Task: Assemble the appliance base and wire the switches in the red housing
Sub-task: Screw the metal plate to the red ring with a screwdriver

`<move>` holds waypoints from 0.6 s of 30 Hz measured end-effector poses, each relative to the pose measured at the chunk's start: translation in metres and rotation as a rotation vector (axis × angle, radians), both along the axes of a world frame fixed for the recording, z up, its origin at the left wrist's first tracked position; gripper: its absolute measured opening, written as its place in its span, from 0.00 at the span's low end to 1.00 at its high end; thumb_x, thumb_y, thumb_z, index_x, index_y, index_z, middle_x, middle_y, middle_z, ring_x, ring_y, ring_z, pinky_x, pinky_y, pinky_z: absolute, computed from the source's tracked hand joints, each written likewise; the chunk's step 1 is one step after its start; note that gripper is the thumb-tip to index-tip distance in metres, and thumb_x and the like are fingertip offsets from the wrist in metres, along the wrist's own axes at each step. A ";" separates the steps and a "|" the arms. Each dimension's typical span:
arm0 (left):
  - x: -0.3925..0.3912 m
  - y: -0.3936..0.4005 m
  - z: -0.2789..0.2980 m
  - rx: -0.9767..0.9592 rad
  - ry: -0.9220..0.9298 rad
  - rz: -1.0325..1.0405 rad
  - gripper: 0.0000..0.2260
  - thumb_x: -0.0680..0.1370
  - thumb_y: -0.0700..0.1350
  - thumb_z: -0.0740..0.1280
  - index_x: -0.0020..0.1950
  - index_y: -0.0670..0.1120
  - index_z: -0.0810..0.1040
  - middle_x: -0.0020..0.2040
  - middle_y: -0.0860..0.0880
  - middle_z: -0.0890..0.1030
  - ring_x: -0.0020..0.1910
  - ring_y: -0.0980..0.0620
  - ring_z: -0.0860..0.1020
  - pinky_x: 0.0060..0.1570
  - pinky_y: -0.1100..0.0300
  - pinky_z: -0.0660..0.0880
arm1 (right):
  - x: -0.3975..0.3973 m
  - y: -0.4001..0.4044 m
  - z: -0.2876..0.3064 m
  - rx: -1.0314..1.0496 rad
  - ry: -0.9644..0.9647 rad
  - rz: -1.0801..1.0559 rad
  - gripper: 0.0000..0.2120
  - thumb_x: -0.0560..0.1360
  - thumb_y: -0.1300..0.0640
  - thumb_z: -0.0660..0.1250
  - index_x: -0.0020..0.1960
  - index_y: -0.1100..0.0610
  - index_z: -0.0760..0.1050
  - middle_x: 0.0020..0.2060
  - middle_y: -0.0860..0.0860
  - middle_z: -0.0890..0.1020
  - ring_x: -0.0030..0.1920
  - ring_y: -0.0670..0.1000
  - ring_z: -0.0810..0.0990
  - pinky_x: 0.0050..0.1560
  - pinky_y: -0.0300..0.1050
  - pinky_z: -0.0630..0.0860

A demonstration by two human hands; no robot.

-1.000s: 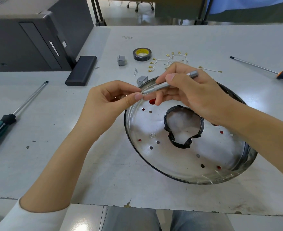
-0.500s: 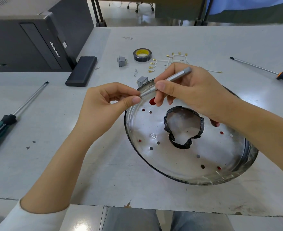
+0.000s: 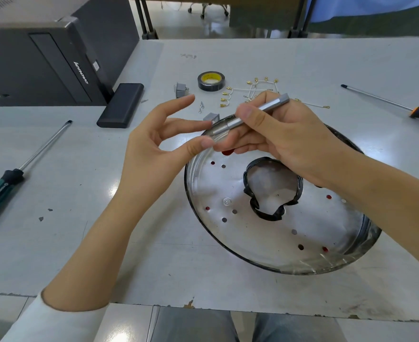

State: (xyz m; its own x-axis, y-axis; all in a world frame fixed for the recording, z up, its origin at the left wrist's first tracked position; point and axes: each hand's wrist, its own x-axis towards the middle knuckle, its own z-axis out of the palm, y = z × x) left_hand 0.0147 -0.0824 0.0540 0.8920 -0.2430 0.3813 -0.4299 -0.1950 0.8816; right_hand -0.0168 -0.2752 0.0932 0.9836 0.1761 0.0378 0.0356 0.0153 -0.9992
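Table (image 3: 104,243), pale and scuffed, is carrying everything, and I am reading it from the biggest piece down. Sitting just ahead of me is the base (image 3: 265,240), a round shiny metal pan with a shallow rim, small punched holes and a ragged centre opening edged in black tape; red is showing through several holes, so I am judging the red housing to be lying underneath, mostly hidden. My right hand (image 3: 285,141) is hovering over the pan's far rim, fingers curled round a slim grey metal driver (image 3: 252,114), angled so the tip is pointing left. My left hand (image 3: 151,154) is meeting that tip with fingers spread and loosely bent, thumb and forefinger nearly touching the tip; I cannot tell whether a small bit or screw is sitting between them. Two long screwdrivers, green (image 3: 18,174) at left and orange (image 3: 401,104) at right, are lying well apart, within reach. Beyond the pan, tape roll (image 3: 210,81), white wires (image 3: 255,90) with brass terminals, grey switches (image 3: 180,90) and tiny screws (image 3: 201,107) are waiting for the wiring step.
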 end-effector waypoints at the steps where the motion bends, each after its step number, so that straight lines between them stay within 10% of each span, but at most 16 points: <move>1: 0.001 0.001 -0.002 -0.026 0.028 -0.008 0.20 0.72 0.52 0.73 0.63 0.57 0.74 0.51 0.59 0.84 0.58 0.58 0.79 0.67 0.49 0.69 | 0.000 -0.001 0.000 0.004 0.009 0.012 0.10 0.72 0.52 0.63 0.45 0.59 0.69 0.40 0.62 0.84 0.43 0.59 0.84 0.44 0.45 0.80; 5: 0.006 0.004 -0.016 -0.045 0.227 0.001 0.18 0.75 0.55 0.66 0.64 0.54 0.76 0.59 0.59 0.81 0.61 0.62 0.76 0.61 0.64 0.72 | -0.001 -0.006 -0.002 -0.055 0.053 0.084 0.10 0.69 0.50 0.65 0.43 0.56 0.70 0.39 0.59 0.85 0.47 0.60 0.84 0.46 0.45 0.79; 10: 0.008 0.007 -0.031 -0.040 0.456 -0.063 0.19 0.74 0.54 0.64 0.63 0.50 0.78 0.59 0.54 0.82 0.61 0.56 0.78 0.68 0.52 0.69 | -0.004 -0.009 -0.008 -0.190 0.047 0.176 0.10 0.70 0.54 0.66 0.46 0.59 0.71 0.40 0.57 0.85 0.49 0.57 0.84 0.51 0.51 0.79; 18: 0.004 0.006 -0.034 -0.047 0.489 -0.178 0.11 0.76 0.48 0.66 0.56 0.48 0.82 0.48 0.51 0.85 0.47 0.54 0.82 0.45 0.67 0.74 | -0.008 -0.003 -0.010 -0.321 0.023 0.322 0.11 0.72 0.52 0.64 0.48 0.58 0.70 0.39 0.54 0.85 0.50 0.55 0.83 0.55 0.56 0.76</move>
